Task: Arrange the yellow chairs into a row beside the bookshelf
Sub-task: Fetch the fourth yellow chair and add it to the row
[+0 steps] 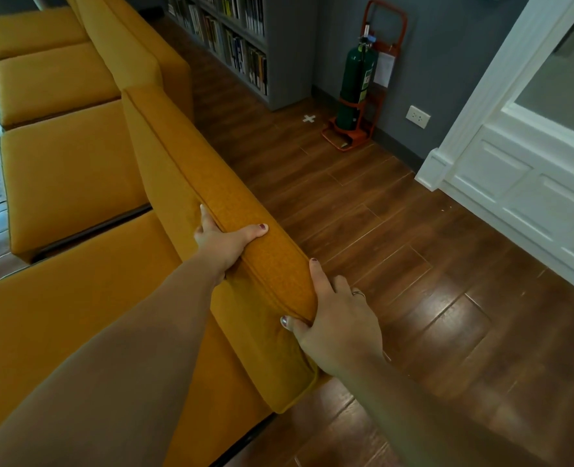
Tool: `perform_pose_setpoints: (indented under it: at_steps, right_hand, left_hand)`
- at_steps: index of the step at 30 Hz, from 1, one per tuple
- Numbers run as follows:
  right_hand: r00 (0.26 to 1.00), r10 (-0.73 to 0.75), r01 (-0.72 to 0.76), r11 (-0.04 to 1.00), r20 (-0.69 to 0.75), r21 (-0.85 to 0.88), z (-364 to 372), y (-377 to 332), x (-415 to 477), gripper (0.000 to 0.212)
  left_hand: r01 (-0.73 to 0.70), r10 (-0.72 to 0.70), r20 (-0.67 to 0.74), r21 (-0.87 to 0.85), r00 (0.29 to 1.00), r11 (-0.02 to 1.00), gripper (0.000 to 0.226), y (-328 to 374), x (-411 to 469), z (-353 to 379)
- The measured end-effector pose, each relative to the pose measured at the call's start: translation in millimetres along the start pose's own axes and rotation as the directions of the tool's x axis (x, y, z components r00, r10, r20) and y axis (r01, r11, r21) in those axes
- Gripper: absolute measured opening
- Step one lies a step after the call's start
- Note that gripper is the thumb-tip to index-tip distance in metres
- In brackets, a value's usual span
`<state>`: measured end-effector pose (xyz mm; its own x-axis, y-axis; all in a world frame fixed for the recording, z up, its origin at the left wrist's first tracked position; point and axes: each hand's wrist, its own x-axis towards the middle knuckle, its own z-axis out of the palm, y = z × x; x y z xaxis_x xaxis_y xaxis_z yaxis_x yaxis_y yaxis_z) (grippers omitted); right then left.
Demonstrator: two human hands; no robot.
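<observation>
our left hand [226,242] clamps the top edge of the nearest mustard-yellow fabric chair [117,298], thumb over the backrest; our right hand [337,323] grips its end corner, fingers behind. we judge this the last chair being nudged into line. beyond the left hand three more yellow upholstered chairs [60,129] run toward the grey bookshelf [278,62]. next: close the gap. right of our hands, a green extinguisher on an orange stand [356,85] stands well apart.

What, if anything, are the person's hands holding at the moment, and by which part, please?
Both hands grip the nearest yellow chair by the top edge of its backrest: the left hand further along the top, the right hand at the near corner.
</observation>
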<state>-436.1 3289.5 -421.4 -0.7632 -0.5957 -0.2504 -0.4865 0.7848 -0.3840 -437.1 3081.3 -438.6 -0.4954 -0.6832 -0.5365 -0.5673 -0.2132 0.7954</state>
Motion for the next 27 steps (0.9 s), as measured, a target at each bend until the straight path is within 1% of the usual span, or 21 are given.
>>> perform_pose_setpoints:
  at_steps: [13, 17, 19, 20, 22, 24, 27]
  right_hand:
    - [0.994, 0.077, -0.074, 0.997, 0.079, -0.036, -6, -12, 5, 0.097]
    - [0.994, 0.088, -0.085, 0.996, 0.068, -0.037, -6, -13, 4, 0.101]
    - [0.992, 0.105, -0.102, 0.994, 0.072, -0.039, -7, -15, 3, 0.100]
    - [0.989, 0.124, -0.121, 0.992, 0.076, -0.044, -7, -16, 2, 0.100]
    - [0.979, 0.187, -0.183, 0.981, 0.081, -0.058, -6, -21, -2, 0.099]
    - [0.961, 0.265, -0.261, 0.963, 0.074, -0.066, -2, -29, -11, 0.096]
    - [0.928, 0.367, -0.366, 0.930, 0.069, -0.030, 5, -46, -32, 0.093]
  left_hand:
    - [-0.005, 0.002, 0.041, 0.069, 0.999, 0.998, 0.130, 1, 10, -7]
    - [-0.033, 0.026, 0.040, 0.178, 0.999, 0.983, 0.129, 4, 2, -12]
    - [-0.103, 0.094, 0.043, 0.269, 0.995, 0.958, 0.123, 5, -7, -12]
    - [-0.149, 0.141, 0.050, 0.339, 0.989, 0.929, 0.115, 5, -13, -12]
    - [-0.235, 0.211, 0.105, 0.510, 0.972, 0.828, 0.092, 3, -27, -13]
    - [-0.274, 0.186, 0.203, 0.635, 0.961, 0.722, 0.075, 1, -40, -19]
    - [-0.347, 0.102, 0.348, 0.774, 0.932, 0.530, 0.072, -1, -58, -53]
